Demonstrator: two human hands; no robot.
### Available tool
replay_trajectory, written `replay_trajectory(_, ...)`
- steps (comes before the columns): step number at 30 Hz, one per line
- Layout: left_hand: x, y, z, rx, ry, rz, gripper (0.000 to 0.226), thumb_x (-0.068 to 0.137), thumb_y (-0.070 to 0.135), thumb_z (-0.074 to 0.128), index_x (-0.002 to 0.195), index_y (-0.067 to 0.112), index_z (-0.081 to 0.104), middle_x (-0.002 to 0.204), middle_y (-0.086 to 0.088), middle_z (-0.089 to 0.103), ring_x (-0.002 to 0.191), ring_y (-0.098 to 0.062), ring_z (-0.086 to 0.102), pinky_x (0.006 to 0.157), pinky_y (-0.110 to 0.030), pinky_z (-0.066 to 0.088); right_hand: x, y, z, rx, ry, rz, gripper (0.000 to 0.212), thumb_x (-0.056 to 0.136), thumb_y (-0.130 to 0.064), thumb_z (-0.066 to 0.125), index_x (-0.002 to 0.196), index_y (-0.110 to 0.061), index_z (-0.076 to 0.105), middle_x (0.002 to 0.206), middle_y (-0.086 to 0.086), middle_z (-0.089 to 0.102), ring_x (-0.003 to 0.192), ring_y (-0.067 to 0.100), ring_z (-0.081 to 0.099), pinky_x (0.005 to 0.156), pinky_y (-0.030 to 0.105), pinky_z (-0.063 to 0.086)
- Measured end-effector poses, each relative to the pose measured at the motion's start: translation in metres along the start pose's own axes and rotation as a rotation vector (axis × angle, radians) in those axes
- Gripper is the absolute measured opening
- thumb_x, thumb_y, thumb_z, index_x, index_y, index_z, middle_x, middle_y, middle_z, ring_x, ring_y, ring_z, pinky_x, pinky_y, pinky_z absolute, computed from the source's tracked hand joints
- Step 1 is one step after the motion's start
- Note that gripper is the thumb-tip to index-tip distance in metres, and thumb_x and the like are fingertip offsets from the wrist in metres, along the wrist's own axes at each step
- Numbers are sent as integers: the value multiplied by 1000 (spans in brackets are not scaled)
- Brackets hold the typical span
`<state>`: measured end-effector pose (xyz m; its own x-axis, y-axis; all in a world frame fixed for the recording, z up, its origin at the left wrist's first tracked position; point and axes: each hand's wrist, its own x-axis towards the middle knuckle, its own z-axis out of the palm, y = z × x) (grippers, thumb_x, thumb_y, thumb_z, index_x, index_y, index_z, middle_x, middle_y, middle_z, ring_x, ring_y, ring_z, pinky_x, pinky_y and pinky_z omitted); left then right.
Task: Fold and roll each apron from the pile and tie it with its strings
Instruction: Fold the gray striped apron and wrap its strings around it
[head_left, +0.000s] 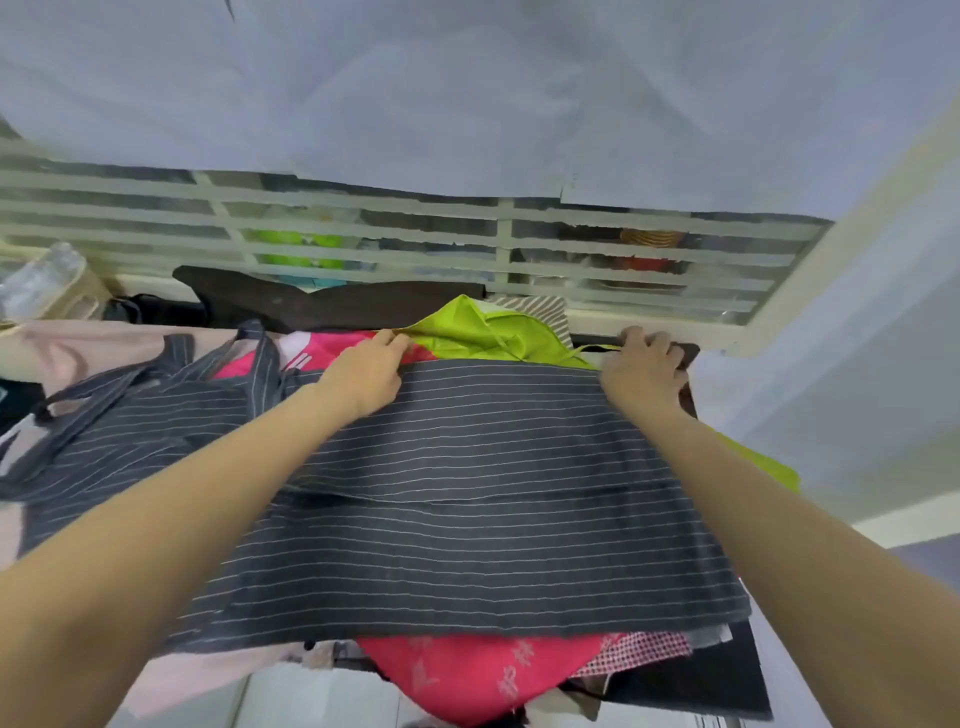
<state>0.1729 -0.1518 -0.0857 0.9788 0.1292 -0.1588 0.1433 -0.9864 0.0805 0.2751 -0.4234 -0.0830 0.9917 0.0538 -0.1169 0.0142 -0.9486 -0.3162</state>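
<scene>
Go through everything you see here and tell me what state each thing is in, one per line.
Striped apron: spread flat on the pile, folded over, not rolled.
Left hand: gripping the apron's far edge.
Right hand: gripping the far right corner.
Green cloth: crumpled, partly covered.
Pink cloth: underneath, hanging off the front.

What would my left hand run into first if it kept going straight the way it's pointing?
Most likely the lime green cloth just beyond the fingertips of the left hand, which grips the far edge of the striped apron; depth is hard to judge here.
</scene>
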Motion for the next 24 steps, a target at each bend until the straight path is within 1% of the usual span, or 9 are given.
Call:
replay_trajectory(5,-46,-54,3,295,-17,-255,49,90,16,50,137,12,36,142,-10,37,131,-32,33,104,-46,29,-25,-69,36,20,-255,-649,52,88,-8,55,137,-13,38,138,13,31,123,32,36,97,39,39)
replay_trajectory(7,-66,-72,1,250,-5,-446,57,88,17,57,138,12,32,145,-13,29,133,-36,26,103,-50,30,-38,-98,51,-8,-406,-810,57,89,-5,53,141,-15,34,142,9,29,125,29,38,95,39,42)
replay_trajectory(10,-88,-100,2,-288,6,-779,50,85,13,65,125,5,37,135,-19,37,120,-39,42,93,-43,39,-63,-141,75,-124,-544,-938,58,90,-3,51,144,-16,30,145,8,27,127,28,36,97,39,41)
replay_trajectory(12,-97,-110,2,-650,70,-824,32,84,10,65,110,6,48,110,-10,54,104,-30,53,80,-32,39,-75,-164,87,-128,-490,-969,62,90,-1,51,145,-14,27,147,8,25,127,30,35,98,42,41)
replay_trajectory(14,-107,-110,-2,-617,92,-689,20,86,14,63,103,10,54,97,-5,57,99,-28,57,75,-28,37,-86,-189,92,-30,-467,-984,68,89,1,54,147,-14,23,149,8,24,124,31,42,95,40,44)
replay_trajectory(17,-119,-102,-7,-92,92,-467,18,93,26,49,99,11,56,94,-7,63,89,-32,61,66,-31,36,-99,-227,92,117,-472,-1040,71,89,-1,56,148,-15,21,152,5,22,112,28,53,79,33,43)
replay_trajectory(20,-128,-103,-14,270,390,-187,40,91,28,38,62,11,61,61,-2,64,54,-25,62,53,-26,38,-103,-256,94,40,-387,-1061,49,91,-10,54,138,-12,41,140,11,42,116,30,52,86,38,45)
replay_trajectory(22,-131,-111,-13,348,549,-45,42,86,27,37,50,16,56,49,1,58,44,-21,56,55,-25,41,-103,-270,93,110,-279,-898,26,92,-10,49,117,-7,57,116,17,59,103,35,59,82,38,48)
replay_trajectory(24,-135,-114,-11,367,560,27,41,88,27,38,53,17,57,52,2,57,47,-20,55,62,-30,38,-97,-282,85,372,-217,-649,18,91,-4,46,100,-7,61,102,17,63,89,35,64,80,42,53)
